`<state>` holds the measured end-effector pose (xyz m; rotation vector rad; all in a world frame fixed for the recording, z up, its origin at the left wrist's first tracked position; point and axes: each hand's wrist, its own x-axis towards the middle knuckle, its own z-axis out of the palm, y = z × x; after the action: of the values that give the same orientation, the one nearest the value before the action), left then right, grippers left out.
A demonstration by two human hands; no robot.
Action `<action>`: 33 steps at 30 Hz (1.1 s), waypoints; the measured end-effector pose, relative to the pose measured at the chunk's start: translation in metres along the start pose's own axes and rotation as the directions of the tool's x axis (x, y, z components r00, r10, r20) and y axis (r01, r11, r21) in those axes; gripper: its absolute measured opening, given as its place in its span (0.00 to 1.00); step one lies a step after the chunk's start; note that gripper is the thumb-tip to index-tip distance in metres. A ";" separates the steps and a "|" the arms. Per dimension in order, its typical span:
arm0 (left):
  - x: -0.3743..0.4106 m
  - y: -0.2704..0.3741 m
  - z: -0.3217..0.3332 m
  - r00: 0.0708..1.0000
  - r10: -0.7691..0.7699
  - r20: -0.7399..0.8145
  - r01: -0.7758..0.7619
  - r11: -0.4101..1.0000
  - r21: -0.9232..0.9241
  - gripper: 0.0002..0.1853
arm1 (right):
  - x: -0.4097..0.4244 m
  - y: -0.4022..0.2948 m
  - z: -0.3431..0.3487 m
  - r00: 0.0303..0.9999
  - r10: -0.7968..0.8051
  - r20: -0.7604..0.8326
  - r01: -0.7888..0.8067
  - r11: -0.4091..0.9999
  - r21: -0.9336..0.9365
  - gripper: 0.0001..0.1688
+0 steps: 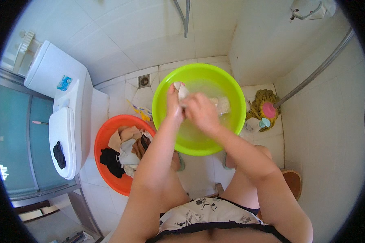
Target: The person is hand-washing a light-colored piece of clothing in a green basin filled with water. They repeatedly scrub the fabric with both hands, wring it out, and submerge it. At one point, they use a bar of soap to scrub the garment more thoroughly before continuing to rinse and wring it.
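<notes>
Over a lime-green plastic basin [199, 149] of cloudy water, my left hand [174, 104] grips a small off-white cloth [181, 90]. Part of this cloth sticks up between thumb and fingers. My right hand [201, 111], slightly blurred, is closed on the lower part of the same cloth, close against the left hand. Another pale, wet piece of fabric [222, 105] lies in the water just beyond the right hand, partly covered by it. Both forearms reach over the basin's near rim.
An orange basin [102, 170] of clothes [128, 152] stands to the left. Beyond it is a white toilet [60, 124] with a black cloth [59, 155] on its lid. A mop [264, 106] and a pump bottle [255, 124] stand at right. A floor drain [144, 81] lies near the wall.
</notes>
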<state>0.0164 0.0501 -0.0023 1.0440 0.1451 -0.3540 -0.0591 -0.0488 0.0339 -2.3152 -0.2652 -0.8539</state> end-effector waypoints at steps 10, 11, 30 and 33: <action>-0.016 -0.009 0.058 0.975 -0.008 -0.224 0.011 1.000 0.016 0.17 | 0.009 0.050 0.016 0.824 0.560 0.082 -0.565 0.807 0.170 0.16; -0.009 -0.011 0.052 0.966 -0.049 -0.255 0.031 0.997 -0.074 0.17 | 0.007 0.040 0.018 0.858 0.513 0.035 -0.508 0.835 0.212 0.17; -0.034 -0.014 0.077 0.973 -0.145 -0.181 0.145 0.989 -0.015 0.15 | 0.023 0.058 0.001 0.725 0.678 0.119 -0.689 0.712 0.135 0.11; -0.014 -0.023 0.053 0.968 -0.247 -0.034 0.234 0.947 -0.220 0.15 | 0.016 0.023 0.006 0.877 0.460 -0.138 -0.445 0.886 0.129 0.14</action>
<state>-0.0078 -0.0028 0.0093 0.8242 0.3611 -0.5162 -0.0344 -0.0632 0.0286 -2.0769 0.2982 -0.7636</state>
